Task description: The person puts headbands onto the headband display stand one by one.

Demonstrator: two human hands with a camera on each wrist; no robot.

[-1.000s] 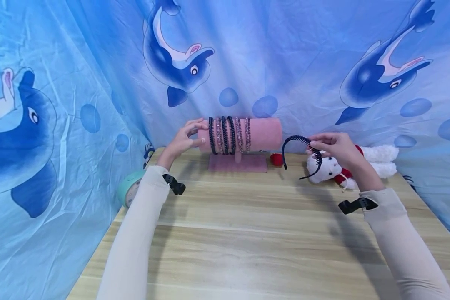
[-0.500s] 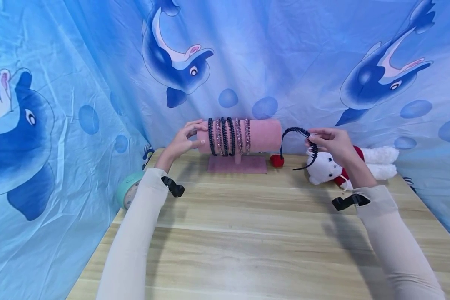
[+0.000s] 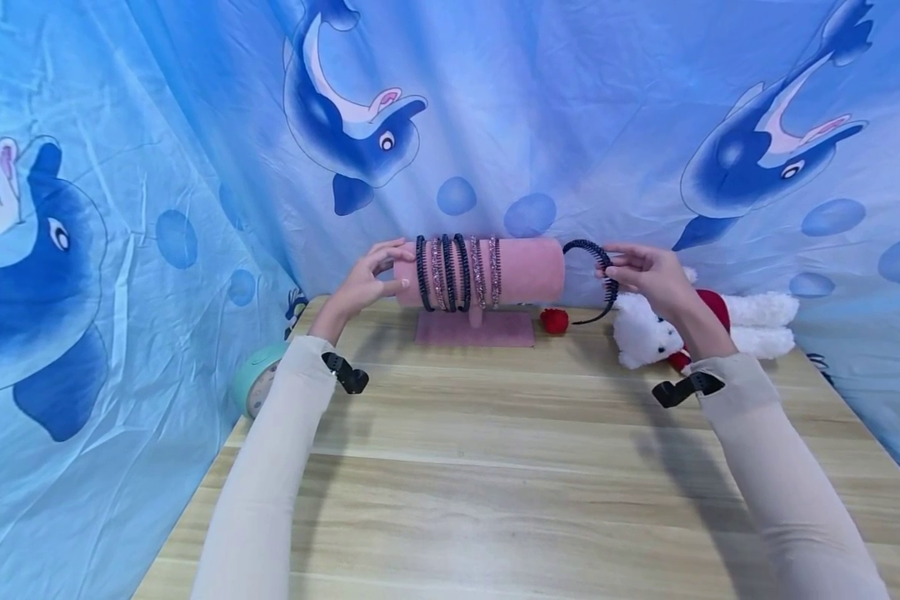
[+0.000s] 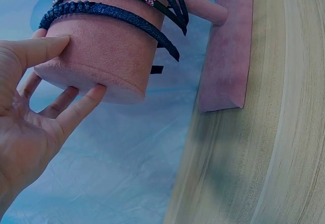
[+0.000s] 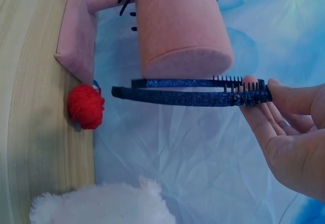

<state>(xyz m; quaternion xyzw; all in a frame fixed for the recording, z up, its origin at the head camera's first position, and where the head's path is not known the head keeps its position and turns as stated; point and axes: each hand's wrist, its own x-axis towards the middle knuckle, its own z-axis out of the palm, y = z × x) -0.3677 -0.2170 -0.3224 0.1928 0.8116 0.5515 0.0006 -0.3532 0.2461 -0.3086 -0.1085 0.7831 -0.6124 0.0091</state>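
A pink plush headband stand (image 3: 528,268) stands at the back of the table, its horizontal roll carrying several dark blue and glittery pink headbands (image 3: 461,273). My left hand (image 3: 362,282) holds the roll's left end, thumb on its side and fingertips against the end face (image 4: 122,93). Pinched between the thumb and fingers of my right hand (image 3: 656,279) is a dark blue toothed headband (image 5: 188,97). It hangs in the air right at the roll's right end, its open side facing left and its comb teeth showing in the right wrist view.
A red yarn ball (image 3: 554,321) lies right of the stand's base (image 3: 474,329). The white plush toy (image 3: 645,329) in red lies under my right wrist. At the table's left edge is a mint-green round object (image 3: 258,379). Blue dolphin-print cloth (image 3: 570,108) hangs behind.
My right hand has carried the dark blue headband left and slightly up, from over the plush toy to the roll's right end. The left hand has stayed on the stand.
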